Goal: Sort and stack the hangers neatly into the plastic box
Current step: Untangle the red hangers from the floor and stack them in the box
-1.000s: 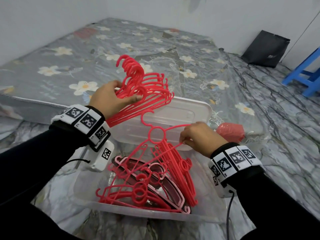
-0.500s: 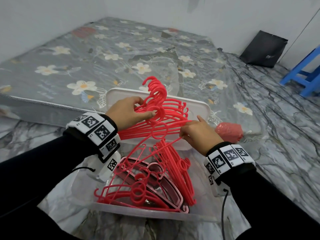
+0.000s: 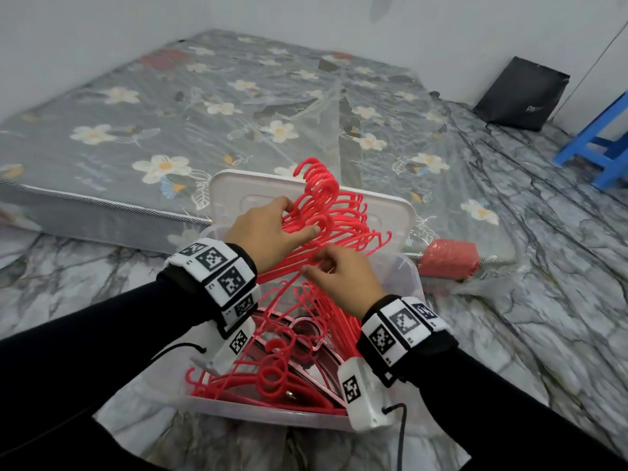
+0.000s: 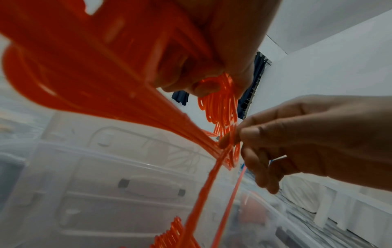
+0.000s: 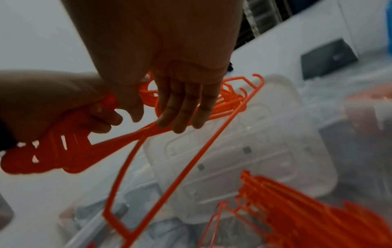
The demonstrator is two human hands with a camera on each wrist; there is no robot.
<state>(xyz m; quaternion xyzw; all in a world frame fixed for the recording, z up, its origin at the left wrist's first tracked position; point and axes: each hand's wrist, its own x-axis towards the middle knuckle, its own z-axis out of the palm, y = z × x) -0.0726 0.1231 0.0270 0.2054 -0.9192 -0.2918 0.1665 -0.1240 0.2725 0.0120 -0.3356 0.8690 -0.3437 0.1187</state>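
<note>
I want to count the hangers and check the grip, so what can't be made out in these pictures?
- Bundle count: head view, hangers overlap; left wrist view blurred.
- Box floor: hidden by loose hangers and wrists.
- Right hand fingertips: hidden behind the hand in head view.
- Left hand palm: hidden.

Two hands are in view: the left hand (image 3: pixel 272 232) and the right hand (image 3: pixel 343 280). One bunch of red hangers (image 3: pixel 326 212) sits in the left hand, too tightly packed to count. One single red hanger (image 5: pixel 169 167) hangs between the two hands, under the right hand's fingers. Below both hands there is one clear plastic box (image 3: pixel 258 411), with two more heaps of red hangers (image 3: pixel 272 372) inside, number unclear. Beyond the hands stands one white lid (image 3: pixel 234 192). Right of the right hand: one red bundle (image 3: pixel 448 258), one black bag (image 3: pixel 520 93), one blue stool (image 3: pixel 598 144).
</note>
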